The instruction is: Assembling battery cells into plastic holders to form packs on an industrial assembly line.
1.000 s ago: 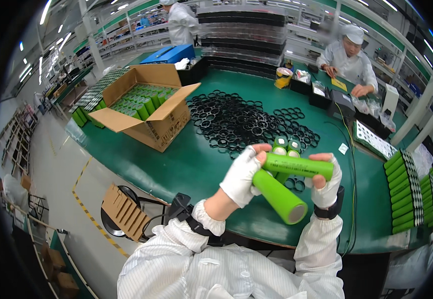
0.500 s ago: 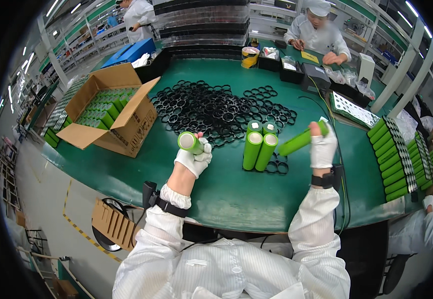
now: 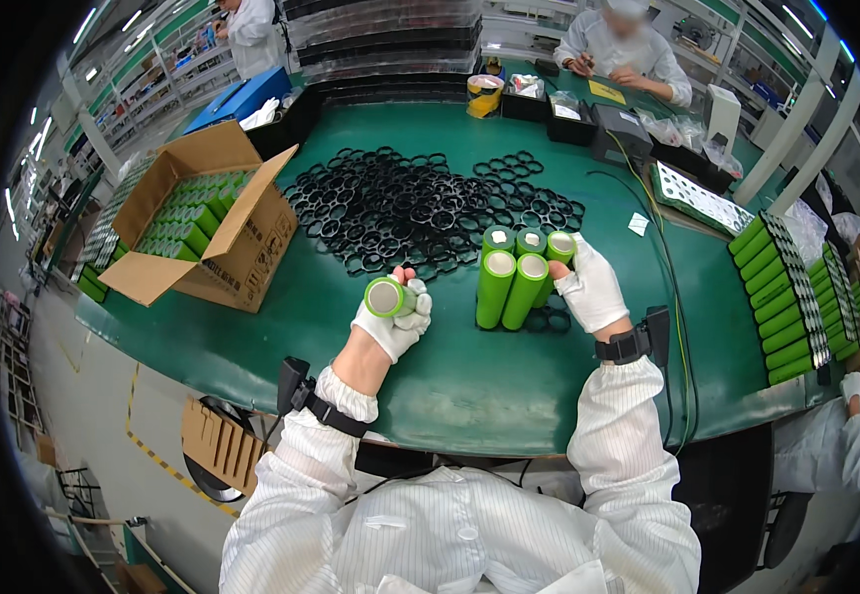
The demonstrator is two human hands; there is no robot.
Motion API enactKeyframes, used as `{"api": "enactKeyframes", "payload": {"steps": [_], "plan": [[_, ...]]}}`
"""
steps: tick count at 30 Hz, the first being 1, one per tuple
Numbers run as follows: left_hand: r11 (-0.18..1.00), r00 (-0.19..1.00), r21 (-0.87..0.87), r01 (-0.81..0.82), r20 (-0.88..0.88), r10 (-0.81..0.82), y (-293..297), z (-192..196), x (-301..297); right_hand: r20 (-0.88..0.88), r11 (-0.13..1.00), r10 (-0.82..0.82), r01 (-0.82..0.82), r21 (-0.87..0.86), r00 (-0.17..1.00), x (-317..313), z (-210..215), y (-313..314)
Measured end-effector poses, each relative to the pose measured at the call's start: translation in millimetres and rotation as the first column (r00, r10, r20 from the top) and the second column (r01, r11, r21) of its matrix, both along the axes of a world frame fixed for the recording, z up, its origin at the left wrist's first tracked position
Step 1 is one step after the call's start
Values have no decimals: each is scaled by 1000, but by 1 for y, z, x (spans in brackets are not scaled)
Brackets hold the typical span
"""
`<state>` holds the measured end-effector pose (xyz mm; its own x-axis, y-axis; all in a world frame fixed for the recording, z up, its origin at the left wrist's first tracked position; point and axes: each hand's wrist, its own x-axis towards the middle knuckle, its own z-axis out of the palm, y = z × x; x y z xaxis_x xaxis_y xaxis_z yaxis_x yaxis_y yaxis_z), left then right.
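Note:
My left hand [image 3: 396,327], in a white glove with bare fingertips, is closed around a green cylindrical battery cell [image 3: 384,298], its pale end facing up. My right hand [image 3: 590,286], gloved the same way, grips another green battery cell [image 3: 560,247] at its upper end. That cell stands upright at the right back of a small cluster of upright green battery cells [image 3: 495,292]. Under the cluster lies a black ring-shaped cell holder [image 3: 553,319], with a few rings showing beside the cells; the rest is hidden.
A heap of black cell holders [image 3: 390,208] spreads behind the cluster. At left stands an open carton [image 3: 242,259] of green cells. Racked cells [image 3: 776,307] are stacked at right, near cables [image 3: 669,287] and a small white square [image 3: 638,225]. A co-worker [image 3: 628,54] sits across the table.
My right hand has moved left with its battery cell, which has gone from tilted in the air to upright against the cluster. My left hand still holds its cell, nearly in place.

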<state>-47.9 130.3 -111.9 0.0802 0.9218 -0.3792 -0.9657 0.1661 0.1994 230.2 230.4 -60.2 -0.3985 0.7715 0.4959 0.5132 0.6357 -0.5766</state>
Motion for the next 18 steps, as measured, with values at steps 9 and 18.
{"api": "enactKeyframes", "payload": {"steps": [9,18], "plan": [[998,999,47,43,-6,-43,-6,4,10,-158,1000,24,-22,13,987,-3,5,-5],[999,881,37,-26,-472,40,-12,17,38,22,824,507,-492,280,862,-54,37,-85]]}}
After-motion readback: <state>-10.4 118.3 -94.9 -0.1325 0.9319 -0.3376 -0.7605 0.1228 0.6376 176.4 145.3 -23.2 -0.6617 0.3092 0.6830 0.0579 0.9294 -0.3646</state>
